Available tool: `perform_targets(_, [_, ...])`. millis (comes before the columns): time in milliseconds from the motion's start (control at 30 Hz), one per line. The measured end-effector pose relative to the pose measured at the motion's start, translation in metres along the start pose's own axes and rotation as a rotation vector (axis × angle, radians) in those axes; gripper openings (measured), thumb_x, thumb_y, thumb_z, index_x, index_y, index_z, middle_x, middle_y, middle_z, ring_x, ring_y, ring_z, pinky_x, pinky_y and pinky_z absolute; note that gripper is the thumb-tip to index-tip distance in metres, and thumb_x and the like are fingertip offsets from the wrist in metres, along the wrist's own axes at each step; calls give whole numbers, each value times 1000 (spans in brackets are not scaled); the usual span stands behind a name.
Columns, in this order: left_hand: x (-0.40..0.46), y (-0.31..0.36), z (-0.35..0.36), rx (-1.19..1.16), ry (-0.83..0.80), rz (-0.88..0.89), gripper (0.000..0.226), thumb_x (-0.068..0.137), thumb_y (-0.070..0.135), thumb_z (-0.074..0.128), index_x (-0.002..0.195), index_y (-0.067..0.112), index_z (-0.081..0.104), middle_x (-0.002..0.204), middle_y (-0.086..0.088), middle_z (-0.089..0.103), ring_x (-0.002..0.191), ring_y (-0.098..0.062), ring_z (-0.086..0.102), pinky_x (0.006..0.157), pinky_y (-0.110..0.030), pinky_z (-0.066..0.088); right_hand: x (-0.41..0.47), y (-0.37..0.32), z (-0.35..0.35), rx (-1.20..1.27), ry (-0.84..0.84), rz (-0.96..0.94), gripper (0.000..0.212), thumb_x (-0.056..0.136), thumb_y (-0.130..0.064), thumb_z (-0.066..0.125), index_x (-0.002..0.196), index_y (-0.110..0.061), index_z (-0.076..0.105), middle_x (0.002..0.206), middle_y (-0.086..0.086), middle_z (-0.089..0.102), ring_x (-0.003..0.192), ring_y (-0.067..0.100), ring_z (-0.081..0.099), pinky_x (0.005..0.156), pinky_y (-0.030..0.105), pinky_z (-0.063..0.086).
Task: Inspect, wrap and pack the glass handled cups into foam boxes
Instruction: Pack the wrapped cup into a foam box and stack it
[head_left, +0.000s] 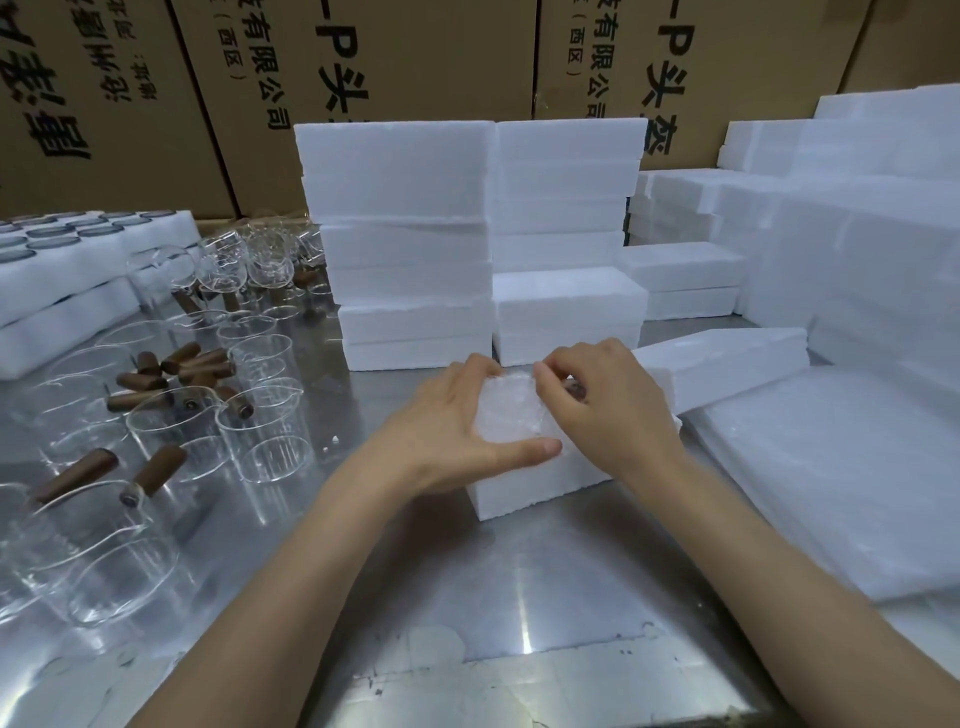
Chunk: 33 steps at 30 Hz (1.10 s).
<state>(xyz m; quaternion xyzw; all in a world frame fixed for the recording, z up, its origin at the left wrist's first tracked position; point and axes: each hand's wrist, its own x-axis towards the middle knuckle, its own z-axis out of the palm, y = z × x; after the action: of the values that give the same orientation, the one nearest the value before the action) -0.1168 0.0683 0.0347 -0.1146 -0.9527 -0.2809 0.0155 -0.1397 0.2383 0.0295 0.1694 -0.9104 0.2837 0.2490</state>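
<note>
The person is holding a wrapped cup (511, 415), a crinkled bundle of clear film, right over the open foam box (524, 486) that is sitting on the steel bench (467, 582) in the middle of the scene. The left hand (457, 431) is cupping the bundle from the left and near side, thumb lying along its near edge and fingers curling up its far side, so the grip there is wrapping round the thing. The right hand (602, 410) is coming in from the right, its fingertips (543, 375) pinching the film at the bundle's top far corner. A brown handle tip seems to be peeking out under the right hand, so I judge the cup's long axis is running left to right, along the box's length, though the hands are hiding most of it. The bundle is lying directly between the two grips, both equally close. Going straight down into the box looks open; stacked foam boxes (415, 244) are standing just behind, a loose foam lid (722, 364) is leaning close on the right, and bare glass cups (265, 426) are crowding the left side, so sideways room is tight
</note>
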Motion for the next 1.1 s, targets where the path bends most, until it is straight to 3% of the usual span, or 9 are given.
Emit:
perform_targets(133, [-4, 4, -5, 92, 50, 105, 102, 55, 86, 55, 141, 38, 30, 140, 19, 38, 133, -4, 32, 105, -26, 30, 1, 1, 1, 29, -12, 29, 33, 91, -41, 43, 74, -18, 61, 69, -9, 58, 78, 15, 51, 60, 31, 39])
perform_targets(267, [-7, 14, 4, 199, 55, 258, 124, 58, 85, 58, 154, 24, 7, 160, 12, 10, 145, -2, 7, 119, -25, 7, -2, 1, 1, 29, -9, 43, 39, 87, -47, 38, 75, -17, 59, 71, -5, 56, 72, 14, 51, 62, 33, 41])
perform_targets(367, [-4, 12, 7, 245, 55, 261, 112, 67, 78, 56, 153, 24, 10, 160, 12, 10, 145, -2, 7, 116, -20, 6, -3, -1, 2, 2, 12, 23, 40, 88, -48, 37, 72, -18, 56, 68, -5, 54, 68, 12, 49, 58, 31, 39])
perform_targets(467, [-1, 10, 4, 207, 74, 291, 89, 74, 71, 58, 148, 34, 25, 155, 18, 24, 142, 0, 16, 119, -34, 17, -3, -1, 0, -37, -2, -18, 35, 92, -47, 38, 75, -22, 56, 69, -8, 55, 68, 10, 49, 58, 30, 39])
perform_targets(633, [4, -5, -4, 250, 121, 280, 96, 68, 70, 65, 149, 40, 21, 157, 15, 18, 145, -8, 9, 119, -36, 7, 0, 6, -28, 157, 200, 10, 19, 91, -30, 45, 88, -31, 64, 86, -14, 68, 84, 7, 59, 68, 29, 44])
perform_targets(767, [4, -6, -3, -111, 132, 220, 100, 58, 81, 62, 144, 44, 27, 146, 25, 29, 136, 0, 25, 110, -22, 20, 5, 28, -55, 168, 131, 212, 37, 82, -7, 49, 108, -32, 60, 112, -11, 62, 112, 11, 50, 84, 27, 37])
perform_targets(933, [16, -8, 9, -561, 339, 93, 57, 83, 72, 41, 120, 31, 54, 118, 18, 58, 111, 12, 50, 87, -4, 34, -3, 51, -86, -229, -500, 249, 84, 75, -20, 64, 145, -37, 21, 153, -11, 16, 141, 13, 4, 111, 37, 17])
perform_targets(1000, [23, -11, 11, -710, 364, 11, 56, 82, 71, 38, 113, 28, 57, 112, 10, 62, 112, -6, 55, 93, -16, 38, -6, 55, -84, -333, -580, 272, 94, 72, -19, 65, 146, -40, 11, 154, -14, 7, 141, 14, 0, 113, 38, 14])
perform_targets(1100, [31, -16, 13, -914, 276, -92, 68, 82, 73, 38, 122, 21, 54, 119, -1, 62, 117, -17, 55, 102, -32, 40, -3, 62, -72, -462, -420, 243, 83, 78, -15, 61, 146, -36, 18, 154, -9, 17, 140, 19, 10, 112, 39, 15])
